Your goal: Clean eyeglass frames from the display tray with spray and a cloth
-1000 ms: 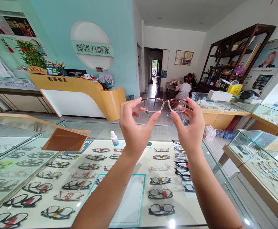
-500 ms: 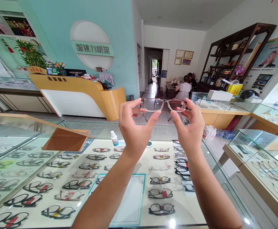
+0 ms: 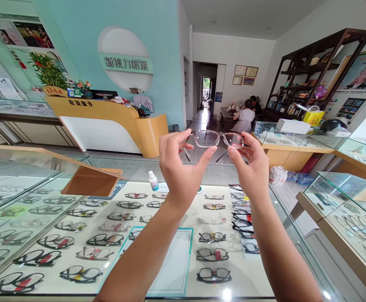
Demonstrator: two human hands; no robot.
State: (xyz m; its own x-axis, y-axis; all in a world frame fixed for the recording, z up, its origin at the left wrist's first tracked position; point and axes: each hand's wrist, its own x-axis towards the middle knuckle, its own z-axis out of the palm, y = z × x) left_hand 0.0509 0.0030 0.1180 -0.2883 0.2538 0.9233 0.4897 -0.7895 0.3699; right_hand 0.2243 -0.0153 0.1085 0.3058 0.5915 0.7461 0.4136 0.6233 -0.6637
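A pair of eyeglasses (image 3: 207, 138) with clear lenses and a thin frame is held up above the glass counter, lenses facing me. My left hand (image 3: 183, 165) pinches its left end between thumb and fingers. On the other end, my right hand (image 3: 250, 161) grips the rim the same way. The temples are unfolded and point away and downward. Beneath my arms, the display case (image 3: 198, 289) holds rows of spectacle frames, many with red or yellow tags. A small white spray bottle (image 3: 153, 181) stands upright on the glass, left of my left hand.
A slanted wooden-edged panel (image 3: 91, 180) sits at the left on the counter. Across the aisle is a yellow-and-white cashier desk (image 3: 151, 134). Another glass case (image 3: 352, 214) stands at the right. Two people (image 3: 246, 115) sit at a table in the back.
The eyeglasses have turned slightly and shifted a little to the right, with both hands still on them. The whole view has also swung slightly left.
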